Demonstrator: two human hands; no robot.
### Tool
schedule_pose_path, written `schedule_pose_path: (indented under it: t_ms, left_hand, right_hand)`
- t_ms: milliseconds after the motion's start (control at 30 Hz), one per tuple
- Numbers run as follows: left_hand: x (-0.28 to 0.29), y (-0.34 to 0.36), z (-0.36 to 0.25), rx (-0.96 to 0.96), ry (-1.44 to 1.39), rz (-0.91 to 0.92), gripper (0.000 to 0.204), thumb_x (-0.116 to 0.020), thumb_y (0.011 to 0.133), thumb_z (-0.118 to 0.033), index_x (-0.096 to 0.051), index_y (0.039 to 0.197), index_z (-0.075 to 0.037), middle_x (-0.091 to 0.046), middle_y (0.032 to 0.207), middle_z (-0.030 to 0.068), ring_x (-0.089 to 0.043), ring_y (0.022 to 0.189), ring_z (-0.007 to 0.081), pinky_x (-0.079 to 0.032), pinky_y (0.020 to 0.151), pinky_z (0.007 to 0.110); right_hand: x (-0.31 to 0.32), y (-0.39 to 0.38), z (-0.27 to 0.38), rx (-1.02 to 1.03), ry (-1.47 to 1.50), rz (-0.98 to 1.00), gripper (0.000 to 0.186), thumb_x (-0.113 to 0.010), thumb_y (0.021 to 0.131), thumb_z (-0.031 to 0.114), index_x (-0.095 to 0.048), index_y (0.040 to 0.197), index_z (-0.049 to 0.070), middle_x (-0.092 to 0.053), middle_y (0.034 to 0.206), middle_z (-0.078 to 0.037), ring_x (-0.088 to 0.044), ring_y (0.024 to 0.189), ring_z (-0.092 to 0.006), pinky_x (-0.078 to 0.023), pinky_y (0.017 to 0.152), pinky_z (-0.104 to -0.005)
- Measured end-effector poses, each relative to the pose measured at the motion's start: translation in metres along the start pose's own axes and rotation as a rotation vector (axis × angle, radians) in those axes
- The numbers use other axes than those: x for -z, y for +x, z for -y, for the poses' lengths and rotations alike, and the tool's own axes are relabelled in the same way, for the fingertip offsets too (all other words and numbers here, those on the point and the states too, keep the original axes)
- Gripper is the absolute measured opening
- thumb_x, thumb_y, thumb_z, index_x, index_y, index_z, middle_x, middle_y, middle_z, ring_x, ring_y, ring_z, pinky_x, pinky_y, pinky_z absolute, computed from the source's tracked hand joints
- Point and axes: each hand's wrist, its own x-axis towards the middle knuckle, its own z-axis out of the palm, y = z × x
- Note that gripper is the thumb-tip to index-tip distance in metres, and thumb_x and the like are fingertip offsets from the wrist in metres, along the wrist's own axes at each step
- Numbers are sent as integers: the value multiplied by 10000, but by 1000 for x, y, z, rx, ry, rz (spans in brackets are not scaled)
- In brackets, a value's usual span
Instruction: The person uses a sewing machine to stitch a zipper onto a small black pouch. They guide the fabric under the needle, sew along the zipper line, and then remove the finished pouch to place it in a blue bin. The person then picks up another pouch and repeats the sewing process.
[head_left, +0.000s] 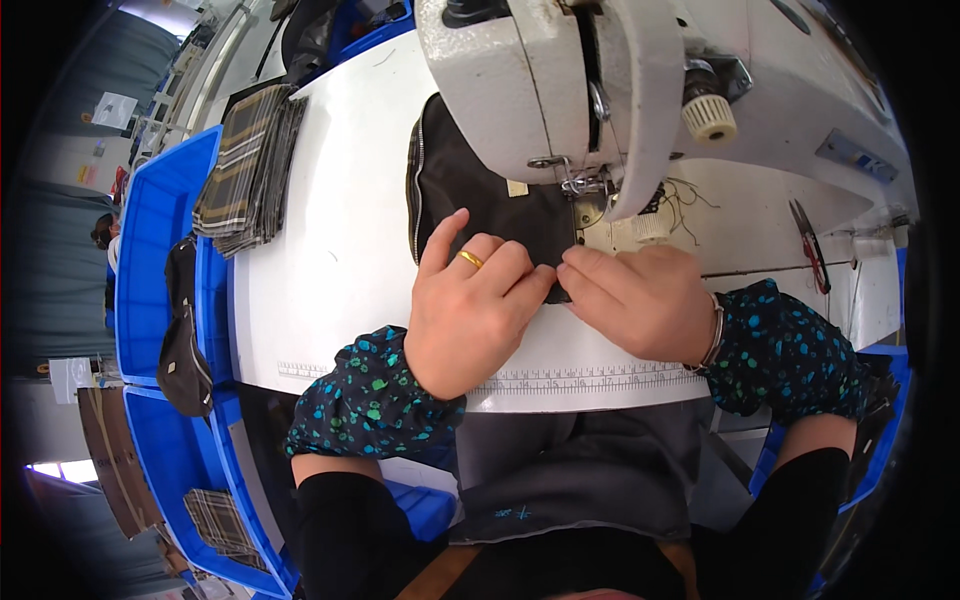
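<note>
A dark fabric piece (480, 190) with a zipper (414, 185) along its left edge lies on the white table, partly under the head of a sewing machine (540, 90). My left hand (475, 300), with a gold ring, rests on its near part; the thumb and fingertips pinch its near right corner. From the right, my right hand (640, 295) grips the same corner, its fingertips almost touching the left ones. Just beyond my hands is the presser foot (590, 190), by the fabric's right edge. The fingers hide most of the corner.
A stack of plaid fabric pieces (250, 165) lies at the table's left. Blue bins (165, 330) stand beside the table, one with dark fabric over its rim. Red-handled scissors (812, 250) and loose threads (690, 205) lie on the right. A printed ruler (590, 380) runs along the front edge.
</note>
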Motion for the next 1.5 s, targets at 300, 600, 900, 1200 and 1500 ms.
schedule_pose_path:
  t_ms: [300,600,900,1200,1500]
  left_hand:
    - [-3,-3,-3,-89,-15,79,166,-826,704,-96,-781,857,-141,-572,812,-30,-644,869,165,-452,1115,517]
    - [-6,-3,-2,-48,-15,124,216,-802,725,-82,-793,932,-143,-592,865,-22,-648,880,184,-463,1094,509]
    - [-24,9,16,19,-50,74,212,-749,793,-108,-798,1000,-114,-604,910,-5,-638,954,203,-437,1117,512]
    - [-28,8,24,-46,-50,44,252,-717,817,-107,-806,1052,-123,-617,935,-12,-628,943,183,-429,1108,499]
    - [-30,8,21,-66,-35,40,222,-707,832,-110,-797,1035,-100,-583,911,0,-615,911,187,-445,1093,499]
  right_hand:
    - [2,-14,9,141,-80,213,143,-691,762,146,-701,817,14,-708,956,-176,-615,580,-148,-476,515,-282]
    - [-1,-12,6,124,-116,283,111,-696,770,142,-675,768,33,-631,816,-119,-606,566,-148,-461,495,-285]
    - [-10,-5,-17,-9,-118,264,127,-695,800,128,-707,887,38,-654,868,-93,-645,572,-209,-517,509,-349]
    - [-2,-14,-38,-351,-22,292,261,-731,796,179,-728,1039,85,-592,617,-40,-672,574,-232,-529,525,-380]
    - [4,-7,-15,-197,78,335,126,-679,835,118,-672,957,84,-670,721,-11,-710,674,-208,-502,526,-396]
